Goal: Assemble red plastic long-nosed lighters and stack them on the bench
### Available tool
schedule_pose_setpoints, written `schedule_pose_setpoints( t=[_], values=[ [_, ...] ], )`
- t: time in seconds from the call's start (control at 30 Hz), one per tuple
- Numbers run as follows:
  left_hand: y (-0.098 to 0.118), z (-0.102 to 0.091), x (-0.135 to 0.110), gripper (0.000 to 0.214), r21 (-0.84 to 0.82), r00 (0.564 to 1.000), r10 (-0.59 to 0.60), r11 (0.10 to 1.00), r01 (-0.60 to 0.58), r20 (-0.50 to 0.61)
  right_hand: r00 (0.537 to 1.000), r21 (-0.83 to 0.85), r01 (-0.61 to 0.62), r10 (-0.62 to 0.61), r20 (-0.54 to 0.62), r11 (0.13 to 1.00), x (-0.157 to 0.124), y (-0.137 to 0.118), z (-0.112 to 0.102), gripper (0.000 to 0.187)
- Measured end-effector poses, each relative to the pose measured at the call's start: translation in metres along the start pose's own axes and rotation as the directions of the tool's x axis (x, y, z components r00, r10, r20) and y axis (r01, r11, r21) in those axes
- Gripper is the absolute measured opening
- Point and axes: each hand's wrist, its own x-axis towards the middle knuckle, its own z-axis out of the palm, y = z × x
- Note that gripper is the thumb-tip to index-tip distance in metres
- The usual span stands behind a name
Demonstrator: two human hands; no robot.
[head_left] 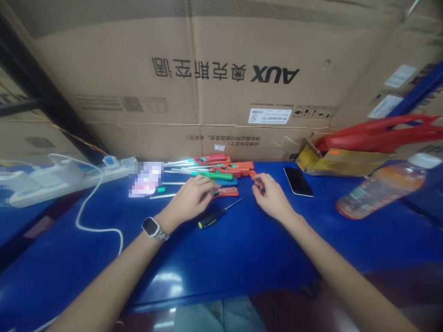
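My left hand point(192, 199) has its fingers curled over a long-necked lighter with an orange-red handle point(226, 192); its metal rod runs out to the left of the hand. The handle's side looks open, with pale parts inside. My right hand point(272, 196) is closed on a small orange-red plastic piece point(255, 177), partly hidden by the fingers. Beyond the hands lie several more long-necked lighters: a green one point(221, 176), a blue one point(229, 182) and red ones point(211, 158). A black and yellow screwdriver point(214, 217) lies between my hands, nearer to me.
A phone point(298, 180) lies right of my right hand. Farther right are a drink bottle point(377, 193) on its side and a yellow box point(342, 161) with a red bag point(374, 133). A power strip point(76, 184) and white cable point(81, 214) occupy the left. Cardboard point(214, 101) stands behind.
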Motion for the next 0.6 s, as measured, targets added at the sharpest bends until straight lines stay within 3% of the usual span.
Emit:
schedule_pose_setpoints(
  t=[0.1,0.2,0.37,0.5,0.6],
  values=[
    [0.009,0.005,0.011,0.027,-0.012,0.999,0.033,0.999,-0.033,0.004,0.99,-0.173,-0.143,0.14,-0.032,0.974,-0.001,0.016,-0.006,0.023],
    [0.022,0.011,0.03,0.024,-0.009,0.994,0.077,0.997,-0.077,0.071,0.971,-0.248,-0.227,0.24,0.023,0.942,0.0,0.025,-0.009,0.031],
    [0.049,0.032,0.068,0.02,0.062,0.974,0.125,0.988,-0.138,0.188,0.938,-0.07,-0.299,0.306,0.163,0.952,0.002,0.029,-0.008,0.041],
    [0.064,0.051,0.085,0.021,0.161,0.95,0.141,0.968,-0.191,0.28,0.938,0.126,-0.332,0.313,0.151,0.935,0.001,0.028,-0.004,0.045],
    [0.069,0.057,0.088,0.026,0.175,0.944,0.157,0.961,-0.214,0.289,0.929,0.252,-0.371,0.353,0.116,0.894,-0.003,0.027,-0.002,0.044]
  ],
)
